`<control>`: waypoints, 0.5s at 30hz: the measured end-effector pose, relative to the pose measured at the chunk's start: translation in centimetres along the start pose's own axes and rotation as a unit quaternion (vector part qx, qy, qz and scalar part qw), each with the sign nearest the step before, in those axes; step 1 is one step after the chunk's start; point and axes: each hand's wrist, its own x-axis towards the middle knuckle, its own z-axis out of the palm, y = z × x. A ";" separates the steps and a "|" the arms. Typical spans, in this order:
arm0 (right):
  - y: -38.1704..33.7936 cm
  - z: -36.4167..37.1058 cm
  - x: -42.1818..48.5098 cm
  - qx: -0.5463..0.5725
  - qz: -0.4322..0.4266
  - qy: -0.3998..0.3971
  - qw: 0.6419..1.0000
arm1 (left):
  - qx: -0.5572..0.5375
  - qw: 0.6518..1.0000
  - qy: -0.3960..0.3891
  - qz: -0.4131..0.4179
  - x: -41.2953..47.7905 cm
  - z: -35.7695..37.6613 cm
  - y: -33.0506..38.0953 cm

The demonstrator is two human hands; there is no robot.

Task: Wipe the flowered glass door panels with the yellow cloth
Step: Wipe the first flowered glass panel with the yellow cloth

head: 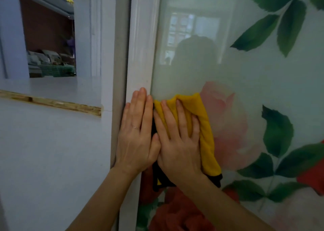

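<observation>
A right hand (178, 139), fingers straight, presses the yellow cloth (205, 125), its long side upright, against the flowered glass panel (245, 73) at its left edge, the left hand (136, 134) lying flat-fingered on the white frame (140, 46) just beside it; the rest of the glass lies rightward.

A single camera, worn on the person's head, faces the glass door panel (245, 69) from very near, slightly tilted. The panel fills the right, the white door frame (142, 46) stands mid-left, and a wall opening (49, 38) sits far left.
</observation>
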 end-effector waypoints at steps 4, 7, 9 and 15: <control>-0.5 0.1 -0.1 0.012 0.022 0.015 1.000 | 0.017 1.000 0.024 -0.003 -0.1 0.4 0.0; -0.7 0.3 -0.1 0.013 0.032 0.025 0.999 | 0.019 0.999 0.046 0.001 -0.1 0.7 0.0; -0.7 0.4 -0.1 0.011 0.039 0.032 0.999 | 0.017 0.998 0.054 0.010 0.0 0.9 -0.1; -0.9 0.5 -0.2 0.006 0.045 0.049 0.998 | 0.016 0.998 0.062 0.017 -0.1 1.0 -0.4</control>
